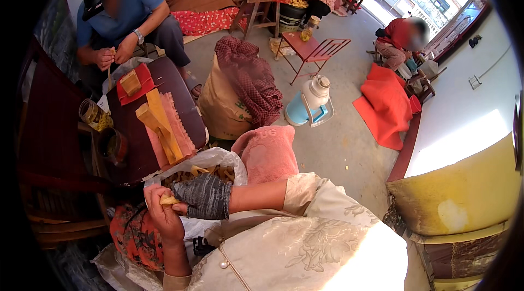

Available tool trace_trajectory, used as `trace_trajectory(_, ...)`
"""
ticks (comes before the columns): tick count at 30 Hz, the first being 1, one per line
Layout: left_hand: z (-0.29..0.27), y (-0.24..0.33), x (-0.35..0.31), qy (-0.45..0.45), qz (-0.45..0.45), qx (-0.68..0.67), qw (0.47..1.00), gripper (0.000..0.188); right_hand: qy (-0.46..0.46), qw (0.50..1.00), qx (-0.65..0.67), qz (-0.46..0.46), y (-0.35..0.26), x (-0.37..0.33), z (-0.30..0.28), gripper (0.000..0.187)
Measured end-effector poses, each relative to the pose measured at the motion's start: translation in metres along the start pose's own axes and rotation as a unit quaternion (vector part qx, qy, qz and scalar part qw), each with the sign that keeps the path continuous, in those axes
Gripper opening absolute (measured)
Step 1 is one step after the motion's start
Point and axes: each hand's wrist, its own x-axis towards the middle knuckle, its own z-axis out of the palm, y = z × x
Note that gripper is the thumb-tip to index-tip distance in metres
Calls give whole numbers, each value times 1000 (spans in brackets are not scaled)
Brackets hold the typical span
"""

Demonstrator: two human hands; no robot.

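My left hand (162,215) is closed around a small pale-yellow piece (170,200), its kind too small to make out. My right hand (203,197), in a grey knitted fingerless glove, meets it from the right, fingertips pinching the same piece; most of its fingers are hidden. Just beyond both hands is an open white sack (232,159) with many brownish-yellow scraps (221,173) inside. On the dark table (183,81) past it, a wooden board with a raised block (158,127) lies on a pink cloth (183,124).
Across the table a person in blue (125,4) works beside a wooden block (130,82) on red cloth. A glass jar (97,115) and a round tin (113,146) stand at left. Ahead are a full sack (224,91), a thermos (311,100) and a red folding chair (308,48).
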Motion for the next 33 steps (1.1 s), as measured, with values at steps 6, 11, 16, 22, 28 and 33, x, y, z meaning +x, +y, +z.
trace_trajectory(6, 0, 6, 1, -53, -224, -387, 893, 18, 37, 980, 183, 64, 14, 7, -13, 27)
trace_trajectory(11, -9, -18, -1, -7, -118, -214, 970, 11, -83, 895, 423, 113, 2, 3, -18, 22)
trace_trajectory(16, -2, 3, -9, 54, -116, -130, 983, 10, -95, 857, 446, 240, 3, 0, -18, 23)
trace_trajectory(22, 8, 19, -6, 69, -147, -172, 972, 5, -12, 804, 534, 262, 12, 4, -4, 27)
trace_trajectory(28, -17, 17, -1, 27, -91, -40, 995, 4, -30, 711, 627, 317, 45, -1, -28, 39)
trace_trajectory(33, -21, 19, 4, 9, -10, 133, 991, 16, 11, 854, 433, 290, 33, 3, -27, 27)
